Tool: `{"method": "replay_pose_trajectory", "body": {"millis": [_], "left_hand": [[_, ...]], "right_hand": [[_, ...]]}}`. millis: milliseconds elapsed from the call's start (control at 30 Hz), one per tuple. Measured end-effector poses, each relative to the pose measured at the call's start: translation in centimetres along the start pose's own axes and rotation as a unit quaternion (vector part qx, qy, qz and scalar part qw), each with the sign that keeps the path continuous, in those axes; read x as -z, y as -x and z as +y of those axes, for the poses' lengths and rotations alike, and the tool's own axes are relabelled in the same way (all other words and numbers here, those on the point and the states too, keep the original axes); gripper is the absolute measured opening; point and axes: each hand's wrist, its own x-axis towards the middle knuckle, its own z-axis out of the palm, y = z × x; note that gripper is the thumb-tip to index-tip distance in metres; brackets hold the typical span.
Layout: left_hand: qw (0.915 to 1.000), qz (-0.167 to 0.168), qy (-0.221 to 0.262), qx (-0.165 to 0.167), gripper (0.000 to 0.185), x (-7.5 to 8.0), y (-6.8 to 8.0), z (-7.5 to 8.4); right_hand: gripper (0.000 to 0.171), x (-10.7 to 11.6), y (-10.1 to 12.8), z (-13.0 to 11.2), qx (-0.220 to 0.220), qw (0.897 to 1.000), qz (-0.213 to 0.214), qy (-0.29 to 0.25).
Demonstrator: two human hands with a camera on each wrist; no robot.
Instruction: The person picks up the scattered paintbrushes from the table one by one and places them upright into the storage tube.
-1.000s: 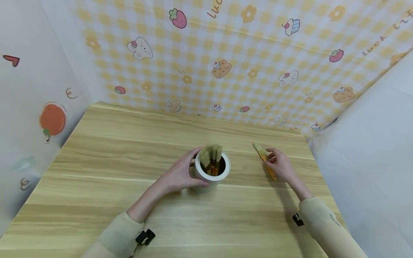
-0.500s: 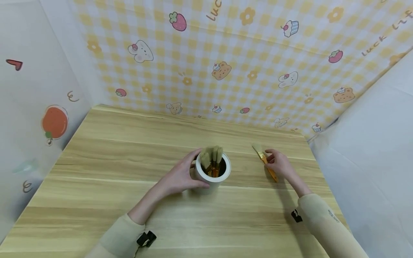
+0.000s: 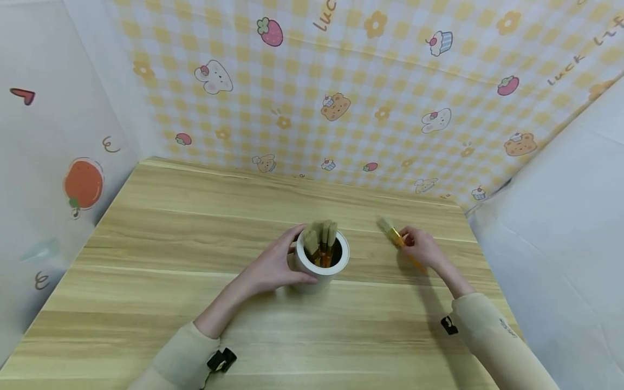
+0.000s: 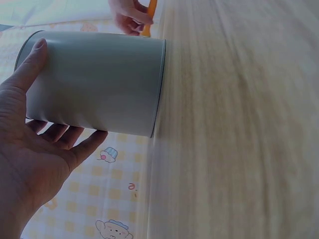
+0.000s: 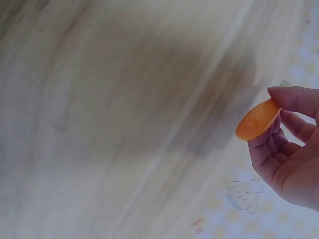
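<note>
A white cylindrical pot (image 3: 322, 265) (image 4: 94, 82) stands upright mid-table with several brushes (image 3: 322, 241) bristles-up inside. My left hand (image 3: 270, 265) (image 4: 30, 149) wraps round its left side, thumb and fingers on the wall. To the right, my right hand (image 3: 421, 246) (image 5: 286, 144) pinches an orange-handled brush (image 3: 396, 235) and holds it just above the wood, bristles pointing up-left. The brush's orange handle end (image 5: 256, 119) shows between my fingers in the right wrist view.
The wooden table (image 3: 195, 227) is boxed in by a yellow checked cartoon backdrop (image 3: 341, 92) at the back, a pale panel (image 3: 49, 135) on the left and a white sheet (image 3: 560, 216) on the right.
My right hand has closed on the orange brush and lifted it off the table, tipping it slightly left. The left hand and pot have stayed still.
</note>
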Motion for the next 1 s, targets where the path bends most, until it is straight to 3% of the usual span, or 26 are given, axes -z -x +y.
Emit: {"method": "replay_pose_trajectory", "body": {"millis": [367,633,767,1000], "left_hand": [[1.0000,-0.001,0.000,0.006,0.114,0.1,0.0,0.1],[1.0000,-0.002,0.000,0.005,0.114,0.0,0.0,0.0],[1.0000,-0.001,-0.002,0.004,0.114,0.0,0.0,0.0],[1.0000,0.001,0.000,-0.001,0.113,-0.1,-0.1,-0.2]], "right_hand": [[0.029,1.9,0.6,-5.9,0.016,0.999,0.026,-0.011],[0.024,3.0,1.1,-11.3,0.043,0.992,0.084,-0.081],[0.023,3.5,1.6,-13.8,0.060,0.979,0.118,-0.152],[0.024,3.1,2.7,-17.7,0.134,0.942,0.160,-0.262]]}}
